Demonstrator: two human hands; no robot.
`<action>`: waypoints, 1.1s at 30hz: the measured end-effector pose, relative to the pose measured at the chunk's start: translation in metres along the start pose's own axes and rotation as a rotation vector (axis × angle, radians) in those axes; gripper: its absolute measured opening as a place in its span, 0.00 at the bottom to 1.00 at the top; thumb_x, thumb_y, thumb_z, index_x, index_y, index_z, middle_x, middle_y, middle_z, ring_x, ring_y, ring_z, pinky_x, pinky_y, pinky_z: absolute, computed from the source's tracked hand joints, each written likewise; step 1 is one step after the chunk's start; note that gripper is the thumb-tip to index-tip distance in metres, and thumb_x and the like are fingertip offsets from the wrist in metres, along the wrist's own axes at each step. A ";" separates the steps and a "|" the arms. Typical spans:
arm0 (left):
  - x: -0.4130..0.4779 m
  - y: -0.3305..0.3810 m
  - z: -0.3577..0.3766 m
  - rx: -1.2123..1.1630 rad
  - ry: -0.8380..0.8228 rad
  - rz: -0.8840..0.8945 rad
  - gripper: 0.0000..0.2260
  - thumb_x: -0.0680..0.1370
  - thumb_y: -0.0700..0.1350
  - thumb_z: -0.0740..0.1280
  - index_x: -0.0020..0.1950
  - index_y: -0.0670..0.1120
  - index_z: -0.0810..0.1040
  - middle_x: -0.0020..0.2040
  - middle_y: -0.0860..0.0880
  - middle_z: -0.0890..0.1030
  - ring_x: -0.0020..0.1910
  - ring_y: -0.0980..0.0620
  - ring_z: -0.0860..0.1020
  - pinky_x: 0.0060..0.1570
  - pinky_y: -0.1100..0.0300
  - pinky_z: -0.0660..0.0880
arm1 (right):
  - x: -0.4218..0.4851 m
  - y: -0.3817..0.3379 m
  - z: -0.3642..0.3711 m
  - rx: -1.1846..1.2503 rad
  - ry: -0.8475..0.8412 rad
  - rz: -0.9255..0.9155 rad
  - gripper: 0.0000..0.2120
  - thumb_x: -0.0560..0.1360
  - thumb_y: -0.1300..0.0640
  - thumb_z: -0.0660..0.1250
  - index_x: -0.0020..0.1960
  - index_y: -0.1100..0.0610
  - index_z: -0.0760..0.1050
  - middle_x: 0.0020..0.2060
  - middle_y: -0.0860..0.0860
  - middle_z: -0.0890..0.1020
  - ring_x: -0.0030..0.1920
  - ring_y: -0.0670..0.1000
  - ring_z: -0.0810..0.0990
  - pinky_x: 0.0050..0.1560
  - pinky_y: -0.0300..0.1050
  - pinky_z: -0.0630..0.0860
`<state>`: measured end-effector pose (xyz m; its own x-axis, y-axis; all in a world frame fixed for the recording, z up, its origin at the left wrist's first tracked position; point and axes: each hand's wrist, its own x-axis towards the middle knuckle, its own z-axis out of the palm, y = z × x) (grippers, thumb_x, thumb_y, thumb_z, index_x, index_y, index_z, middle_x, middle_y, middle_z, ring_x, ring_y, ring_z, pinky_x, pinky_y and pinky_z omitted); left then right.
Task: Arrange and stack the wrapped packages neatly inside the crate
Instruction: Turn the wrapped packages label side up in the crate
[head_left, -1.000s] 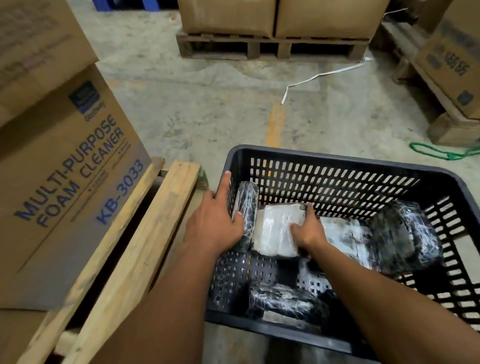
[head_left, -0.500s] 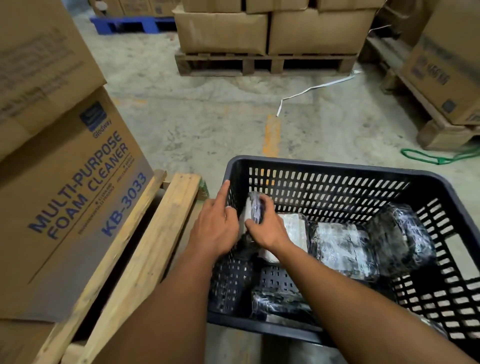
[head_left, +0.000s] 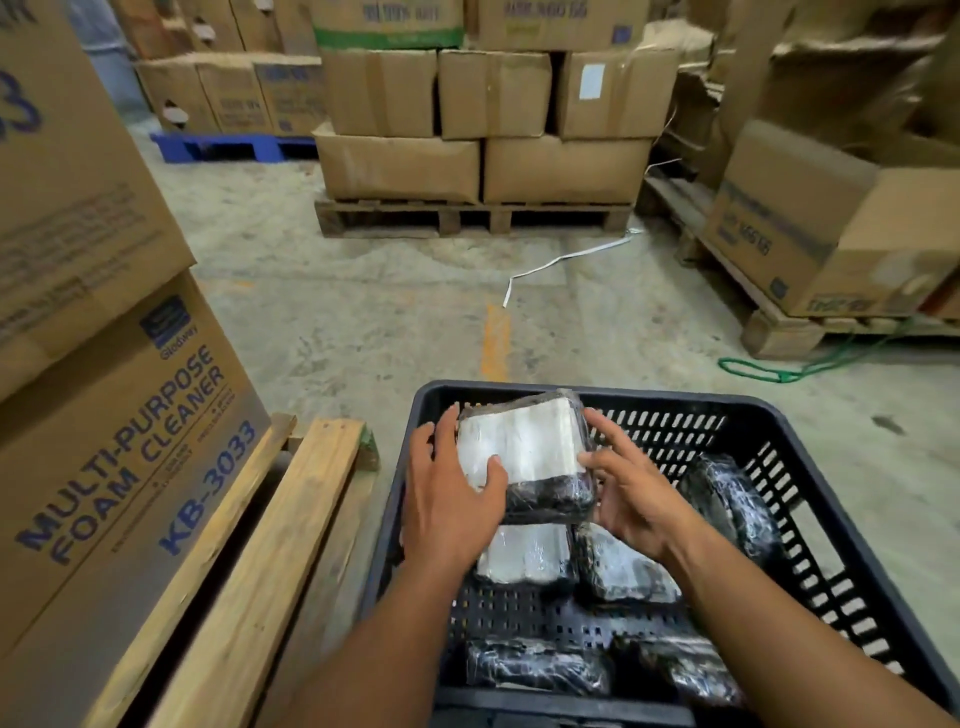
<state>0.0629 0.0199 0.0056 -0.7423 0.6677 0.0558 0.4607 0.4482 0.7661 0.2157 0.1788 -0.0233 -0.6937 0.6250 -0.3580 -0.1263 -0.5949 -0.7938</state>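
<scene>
A black slotted plastic crate (head_left: 779, 415) sits on the concrete floor in front of me. Above its far left corner I hold a plastic-wrapped package (head_left: 530, 447) with a white face and a dark lower edge. My left hand (head_left: 447, 499) grips its left side, thumb on the white face. My right hand (head_left: 628, 493) holds its right side with fingers spread. Under it lie a white-faced package (head_left: 527, 553) and a dark one (head_left: 623, 569). Another dark package (head_left: 732, 504) leans at the right wall. Two more (head_left: 535, 670) lie along the near wall.
A wooden pallet beam (head_left: 260, 561) runs close along the crate's left side, with stacked foam cleaner cartons (head_left: 119, 441) on it. More cartons on a pallet (head_left: 478, 156) stand ahead. A white strap (head_left: 561, 260) and a green cord (head_left: 769, 371) lie on the floor.
Both hands took the upright package from the crate's left wall and lifted it above the others, white face up. The view tilted upward, showing more of the warehouse.
</scene>
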 end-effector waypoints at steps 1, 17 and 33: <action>-0.001 0.010 0.005 -0.122 -0.011 -0.150 0.37 0.78 0.60 0.68 0.83 0.59 0.55 0.82 0.50 0.59 0.76 0.44 0.67 0.66 0.49 0.70 | -0.003 -0.004 -0.002 0.039 -0.011 -0.015 0.33 0.74 0.69 0.68 0.73 0.43 0.73 0.66 0.64 0.80 0.50 0.62 0.87 0.45 0.62 0.84; 0.019 0.032 -0.021 -0.655 -0.118 -0.285 0.34 0.77 0.46 0.77 0.79 0.54 0.67 0.69 0.42 0.79 0.59 0.45 0.81 0.55 0.52 0.78 | -0.017 -0.027 -0.007 -0.195 -0.058 0.010 0.37 0.57 0.57 0.88 0.64 0.46 0.81 0.57 0.58 0.88 0.55 0.65 0.87 0.48 0.57 0.85; 0.021 -0.043 -0.014 0.457 -0.183 -0.132 0.45 0.75 0.68 0.61 0.82 0.60 0.36 0.80 0.46 0.60 0.65 0.41 0.77 0.55 0.48 0.75 | 0.033 0.086 -0.035 -0.528 0.321 0.176 0.30 0.83 0.58 0.64 0.79 0.48 0.52 0.78 0.65 0.64 0.68 0.63 0.74 0.70 0.57 0.71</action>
<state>0.0210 0.0062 -0.0173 -0.7301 0.6626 -0.1669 0.5649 0.7228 0.3981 0.2070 0.1664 -0.1208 -0.4153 0.7096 -0.5692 0.3932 -0.4242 -0.8157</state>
